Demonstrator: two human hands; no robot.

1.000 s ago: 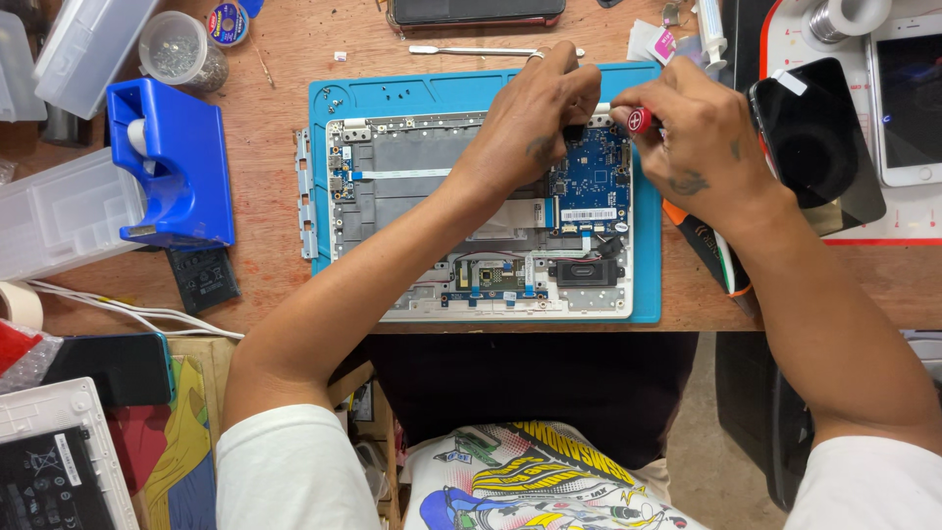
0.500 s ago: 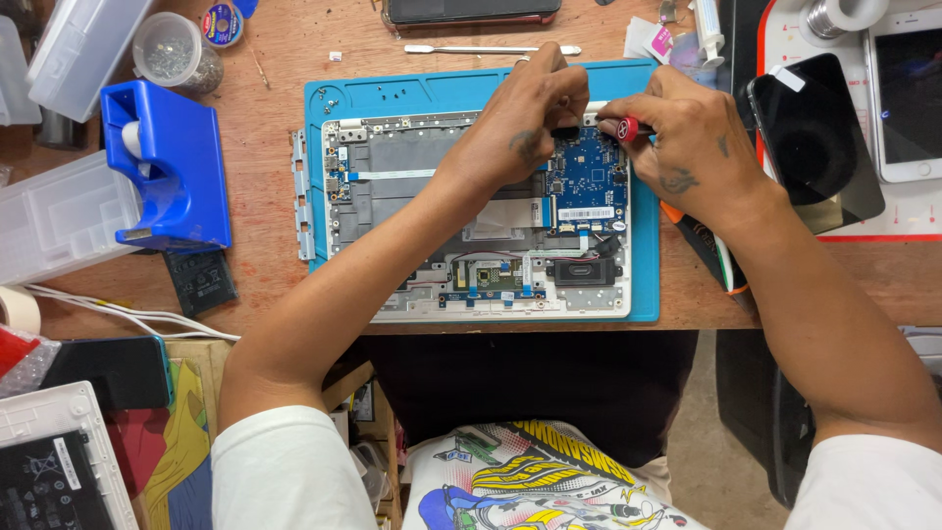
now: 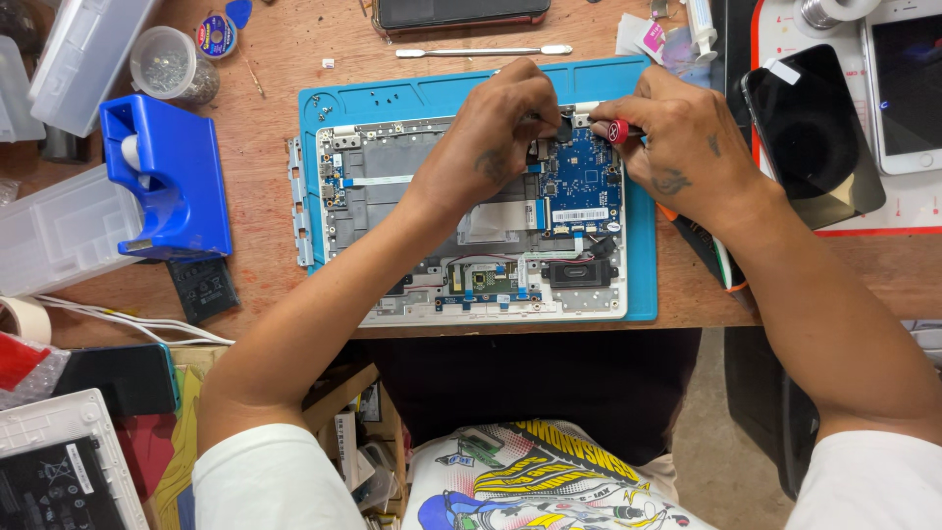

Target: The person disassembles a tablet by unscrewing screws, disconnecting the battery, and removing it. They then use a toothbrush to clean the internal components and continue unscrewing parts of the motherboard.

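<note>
While left hand point(image 3: 496, 137) pinches blue board point(image 3: 584, 182), right hand point(image 3: 677, 142) grips red-tipped screwdriver point(image 3: 618, 131); white label strip point(image 3: 580, 215) below.

1. A reddish-brown wooden desk point(image 3: 265, 245) fills the view from nine o'clock to three o'clock, lit evenly from above.
2. At four o'clock, past the desk's front edge, a strip of dull grey-brown floor point(image 3: 702, 442) shows.

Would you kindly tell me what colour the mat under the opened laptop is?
The mat is light blue, seen best in the head view.
</note>
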